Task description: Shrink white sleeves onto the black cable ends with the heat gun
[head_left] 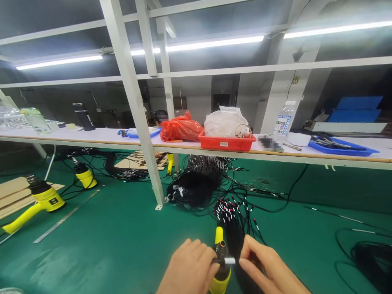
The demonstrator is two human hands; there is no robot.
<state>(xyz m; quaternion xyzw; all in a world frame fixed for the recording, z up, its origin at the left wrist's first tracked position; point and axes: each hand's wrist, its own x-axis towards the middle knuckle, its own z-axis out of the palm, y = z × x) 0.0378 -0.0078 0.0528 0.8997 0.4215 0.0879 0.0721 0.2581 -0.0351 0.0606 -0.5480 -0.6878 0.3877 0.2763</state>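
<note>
While my left fingers (211, 266) pinch a black cable with a white sleeve (228, 260) in front of a yellow heat gun (221, 285), my right fingers (246, 255) close just beside the sleeve's far end; I cannot tell whether they grip it. A black wire bundle (234, 239) with red-tipped ends rises behind that heat gun, and a coiled black cable heap (192, 190) lies farther beyond it on the green bench (116, 249).

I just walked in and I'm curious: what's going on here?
A person's left hand and right hand hold a white-sleeved wire just above a yellow heat gun, which stands on a green table. A bunch of black wires with red tips fans out behind it.
</note>
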